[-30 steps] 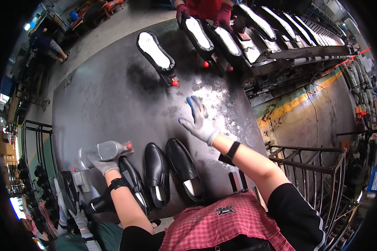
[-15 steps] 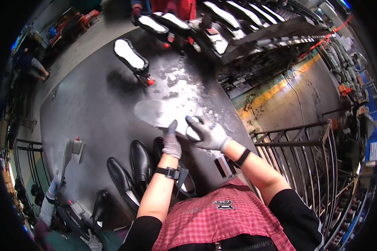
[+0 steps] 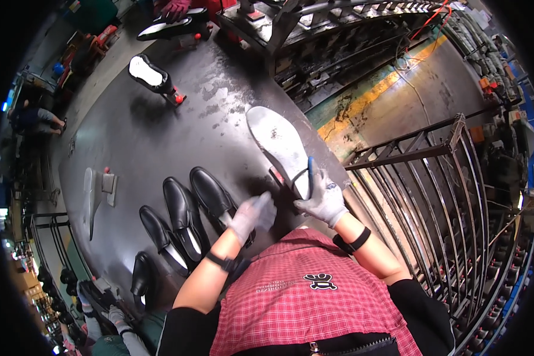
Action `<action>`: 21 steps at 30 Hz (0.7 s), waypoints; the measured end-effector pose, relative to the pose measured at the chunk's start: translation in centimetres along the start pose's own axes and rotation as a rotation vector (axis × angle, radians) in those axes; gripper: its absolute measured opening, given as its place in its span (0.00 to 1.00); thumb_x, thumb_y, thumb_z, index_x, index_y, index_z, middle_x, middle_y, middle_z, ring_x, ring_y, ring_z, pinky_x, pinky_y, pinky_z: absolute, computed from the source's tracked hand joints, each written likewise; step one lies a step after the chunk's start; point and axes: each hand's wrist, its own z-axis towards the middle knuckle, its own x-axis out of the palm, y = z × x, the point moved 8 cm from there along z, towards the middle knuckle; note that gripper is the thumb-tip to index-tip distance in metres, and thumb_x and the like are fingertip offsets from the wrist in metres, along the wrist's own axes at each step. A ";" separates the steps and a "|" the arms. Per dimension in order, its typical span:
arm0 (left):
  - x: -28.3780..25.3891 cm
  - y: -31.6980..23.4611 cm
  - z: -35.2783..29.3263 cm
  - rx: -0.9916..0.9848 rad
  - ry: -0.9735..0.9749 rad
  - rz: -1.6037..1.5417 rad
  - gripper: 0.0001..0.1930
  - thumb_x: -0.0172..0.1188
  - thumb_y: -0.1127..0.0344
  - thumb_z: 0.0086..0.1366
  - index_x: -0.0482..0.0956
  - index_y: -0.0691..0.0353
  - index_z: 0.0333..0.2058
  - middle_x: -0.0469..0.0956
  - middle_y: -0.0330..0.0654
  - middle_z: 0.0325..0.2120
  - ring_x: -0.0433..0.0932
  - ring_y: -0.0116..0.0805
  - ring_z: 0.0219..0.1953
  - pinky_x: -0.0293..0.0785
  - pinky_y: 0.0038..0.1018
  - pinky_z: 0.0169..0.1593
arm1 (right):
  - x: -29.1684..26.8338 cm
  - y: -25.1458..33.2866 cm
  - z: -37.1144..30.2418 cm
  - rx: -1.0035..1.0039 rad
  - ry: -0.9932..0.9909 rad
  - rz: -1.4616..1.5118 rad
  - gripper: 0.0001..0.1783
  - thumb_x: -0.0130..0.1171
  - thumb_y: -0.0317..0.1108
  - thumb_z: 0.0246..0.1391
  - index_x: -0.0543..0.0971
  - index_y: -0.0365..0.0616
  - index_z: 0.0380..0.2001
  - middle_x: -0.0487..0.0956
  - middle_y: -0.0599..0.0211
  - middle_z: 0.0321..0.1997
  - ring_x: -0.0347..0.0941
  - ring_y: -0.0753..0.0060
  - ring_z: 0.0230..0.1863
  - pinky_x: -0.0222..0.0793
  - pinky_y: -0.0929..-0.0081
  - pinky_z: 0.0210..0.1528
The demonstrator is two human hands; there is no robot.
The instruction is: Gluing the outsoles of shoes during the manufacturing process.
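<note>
My right hand [image 3: 325,202], in a pale glove, is closed around the heel end of a whitish shoe sole [image 3: 274,133]. The sole points toward the far left, its broad face up; whether a shoe is under it I cannot tell. A red-tipped fitting [image 3: 277,175] shows beside it. My left hand [image 3: 254,216], gloved too, is apart from the sole and smeared by motion, so its fingers cannot be read. Nearest to it is a black loafer [image 3: 212,191], in a row with another black loafer [image 3: 181,204] and more black shoes to the left.
An upturned shoe [image 3: 148,72] sits on a red-knobbed stand farther off. Another sole [image 3: 90,199] lies by a grey stand [image 3: 109,187] at left. Co-workers' gloved hands show at the far edge [image 3: 175,9] and lower left [image 3: 117,314]. A metal rack [image 3: 409,154] borders the right.
The sole has moved right and turned lengthwise away from me, held by my right hand. My left hand has come off it. The lower-left co-worker's hand has left the other sole.
</note>
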 end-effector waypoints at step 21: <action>-7.5 2.8 -7.0 0.097 -0.533 -0.460 0.23 0.62 0.61 0.60 0.70 0.61 0.52 0.76 0.44 0.42 0.76 0.44 0.44 0.78 0.50 0.47 | 14.2 -12.1 -7.2 0.051 -0.002 0.131 0.14 0.59 0.41 0.49 0.80 0.44 0.36 0.81 0.49 0.35 0.78 0.43 0.37 0.73 0.50 0.40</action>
